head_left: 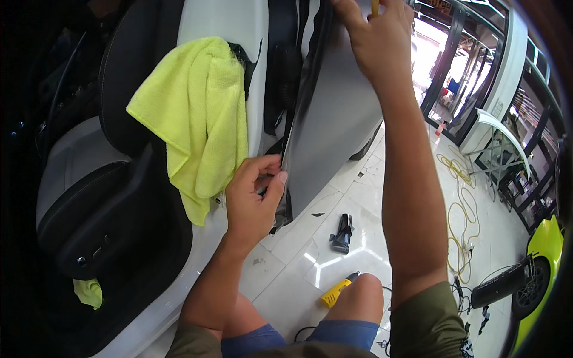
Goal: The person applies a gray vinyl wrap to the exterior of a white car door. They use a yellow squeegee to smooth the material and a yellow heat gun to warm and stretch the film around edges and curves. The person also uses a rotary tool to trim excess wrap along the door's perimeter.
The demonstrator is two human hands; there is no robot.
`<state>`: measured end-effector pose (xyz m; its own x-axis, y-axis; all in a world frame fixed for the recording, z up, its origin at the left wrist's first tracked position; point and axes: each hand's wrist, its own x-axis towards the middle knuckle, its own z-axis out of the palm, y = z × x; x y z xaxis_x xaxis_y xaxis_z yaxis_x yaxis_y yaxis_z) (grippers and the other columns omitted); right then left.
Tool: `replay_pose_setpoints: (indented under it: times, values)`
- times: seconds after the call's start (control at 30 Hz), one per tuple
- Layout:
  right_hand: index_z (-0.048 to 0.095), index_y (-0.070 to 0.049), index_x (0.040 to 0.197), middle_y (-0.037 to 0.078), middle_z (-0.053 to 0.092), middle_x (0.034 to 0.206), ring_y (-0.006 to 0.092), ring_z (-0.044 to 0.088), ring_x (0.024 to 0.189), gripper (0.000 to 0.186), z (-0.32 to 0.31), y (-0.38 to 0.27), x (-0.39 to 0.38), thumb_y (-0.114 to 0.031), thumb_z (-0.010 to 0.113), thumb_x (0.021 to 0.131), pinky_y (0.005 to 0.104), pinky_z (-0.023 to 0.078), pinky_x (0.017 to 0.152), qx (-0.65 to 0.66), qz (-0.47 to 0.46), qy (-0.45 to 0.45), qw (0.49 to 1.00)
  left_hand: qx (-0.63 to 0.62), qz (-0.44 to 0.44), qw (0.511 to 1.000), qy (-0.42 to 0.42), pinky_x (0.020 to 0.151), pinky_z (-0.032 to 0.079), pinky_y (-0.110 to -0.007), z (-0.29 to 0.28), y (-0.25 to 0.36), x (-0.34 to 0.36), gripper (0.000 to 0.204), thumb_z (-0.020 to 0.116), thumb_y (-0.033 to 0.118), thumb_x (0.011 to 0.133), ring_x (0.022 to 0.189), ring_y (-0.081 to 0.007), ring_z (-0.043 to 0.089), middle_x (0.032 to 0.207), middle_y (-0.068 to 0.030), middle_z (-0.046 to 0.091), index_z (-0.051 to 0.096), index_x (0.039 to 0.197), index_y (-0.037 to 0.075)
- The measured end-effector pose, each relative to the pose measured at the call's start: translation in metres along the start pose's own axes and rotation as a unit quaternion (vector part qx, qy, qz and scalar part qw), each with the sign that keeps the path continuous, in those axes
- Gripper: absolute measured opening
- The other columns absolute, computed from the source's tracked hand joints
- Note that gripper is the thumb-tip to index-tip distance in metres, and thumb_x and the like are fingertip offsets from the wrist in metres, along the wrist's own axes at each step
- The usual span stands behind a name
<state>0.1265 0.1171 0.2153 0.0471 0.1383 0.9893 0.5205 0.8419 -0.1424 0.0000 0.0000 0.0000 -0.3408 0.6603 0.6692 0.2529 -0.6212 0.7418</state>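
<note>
A grey car door [343, 125] stands open, seen nearly along its inner edge. My left hand [253, 200] is at the lower part of that edge, thumb and fingertips pinched on a thin dark strip of film edge [287, 161]. Up at the top, my right hand [382, 45] rests against the door's outer face, its fingertips partly cut off by the frame. A thin yellow stick-like tool [375, 7] shows between its fingers; most of it is out of view. A lime-yellow microfiber cloth [200, 119] drapes over the white door frame beside my left hand.
A black car seat [128, 77] lies left, with another yellow cloth [88, 292] below it. On the tiled floor are a black tool [342, 234], a yellow heat gun [337, 291] by my knee, and yellow cable [456, 227]. A lime-green car [546, 250] stands right.
</note>
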Motion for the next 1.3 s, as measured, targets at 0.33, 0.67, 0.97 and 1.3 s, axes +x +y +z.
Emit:
replay_pose_setpoints:
  times: [0.33,0.67,0.97,1.3]
  values:
    - [0.047,-0.001,0.131,0.022,0.043,0.125,0.0367,0.048,0.115,0.072,0.006,0.015,-0.115,-0.049,0.073,0.085,0.0425,0.044,0.097,0.053,0.035,-0.032,0.997,-0.051,-0.116,0.992,0.026,0.086,0.053,-0.028,-0.006,-0.046,-0.052,0.027,0.064,0.0,0.092,0.098,-0.0136,0.058,0.108,-0.0091,0.06,0.059,0.118,-0.003]
    - [0.048,-0.003,0.128,0.022,0.042,0.123,0.0373,0.049,0.11,0.066,0.009,0.025,-0.216,-0.042,0.077,0.083,0.0443,0.044,0.093,0.044,0.028,-0.097,0.994,-0.045,-0.138,0.989,0.015,0.082,0.054,-0.03,-0.02,-0.074,-0.085,0.026,0.065,0.003,0.092,0.096,-0.0135,0.058,0.105,-0.008,0.06,0.059,0.117,-0.002]
    - [0.051,-0.005,0.124,0.019,0.044,0.124,0.037,0.05,0.11,0.06,-0.007,0.025,-0.268,-0.037,0.079,0.081,0.0455,0.043,0.093,0.032,0.058,-0.176,0.982,-0.044,-0.152,0.987,0.022,0.081,0.052,-0.026,-0.02,-0.08,-0.093,0.025,0.065,0.001,0.091,0.096,-0.0138,0.06,0.105,-0.0081,0.06,0.062,0.115,-0.003]
    - [0.052,-0.003,0.123,0.02,0.046,0.126,0.0382,0.049,0.113,0.06,-0.028,0.027,-0.31,-0.032,0.081,0.079,0.0459,0.042,0.094,0.011,0.073,-0.223,0.972,0.013,-0.087,0.995,0.036,0.076,0.055,-0.028,0.002,-0.059,-0.055,0.023,0.069,0.005,0.089,0.088,-0.0166,0.066,0.099,-0.012,0.067,0.064,0.11,-0.004]
